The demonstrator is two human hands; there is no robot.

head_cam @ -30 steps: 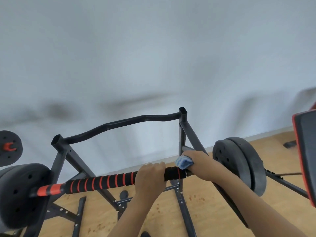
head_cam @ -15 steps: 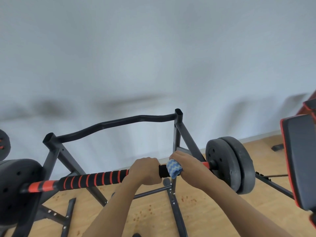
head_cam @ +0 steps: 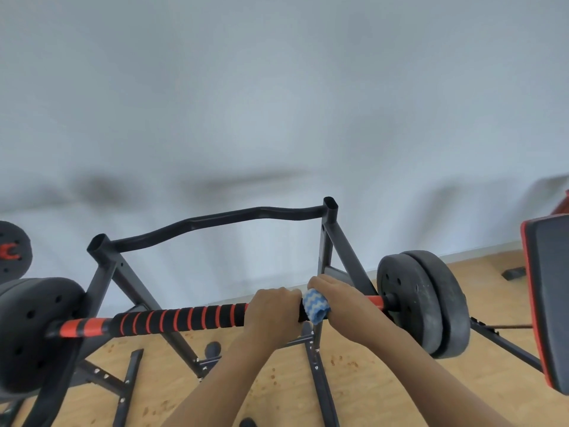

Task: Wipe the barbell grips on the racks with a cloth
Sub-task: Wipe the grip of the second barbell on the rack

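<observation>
Blue cloth [head_cam: 314, 307] wrapped on grip [head_cam: 181, 318], R hand [head_cam: 345, 303] clenching it; L hand [head_cam: 272, 311] fist round grip beside.

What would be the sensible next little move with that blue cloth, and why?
Probably slide the cloth leftward along the grip. The right hand wraps it around the bar's right end, the left hand grips beside it, and the long striped stretch lies to the left.

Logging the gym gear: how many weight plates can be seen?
5, perhaps more hidden: two on the bar's right end, two on its left end, one at the far left edge.
</observation>
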